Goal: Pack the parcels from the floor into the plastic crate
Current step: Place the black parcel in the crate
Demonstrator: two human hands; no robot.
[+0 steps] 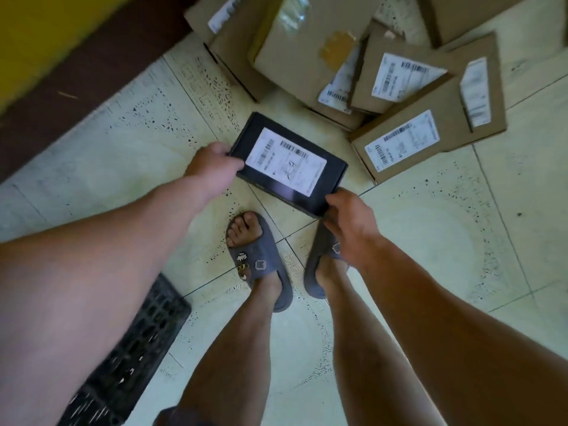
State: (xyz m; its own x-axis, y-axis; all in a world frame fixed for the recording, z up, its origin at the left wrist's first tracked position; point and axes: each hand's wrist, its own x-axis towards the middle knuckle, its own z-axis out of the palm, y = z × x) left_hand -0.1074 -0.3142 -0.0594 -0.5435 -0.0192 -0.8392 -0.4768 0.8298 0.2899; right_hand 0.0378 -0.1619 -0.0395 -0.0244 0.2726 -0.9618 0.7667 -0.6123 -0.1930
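Person's left hand [212, 167] grips short left end of black box [289, 162]; right hand [350, 226] pinches near right corner. Box held about level above floor [430, 241], over feet, label up. Likely light, stiff card; smooth finish may slip, so opposite ends look like best hold. Brown parcels [307, 50] piled on floor beyond, some leaning on others. Black crate [138, 342] lower left, only latticed corner showing; contents cannot be told.
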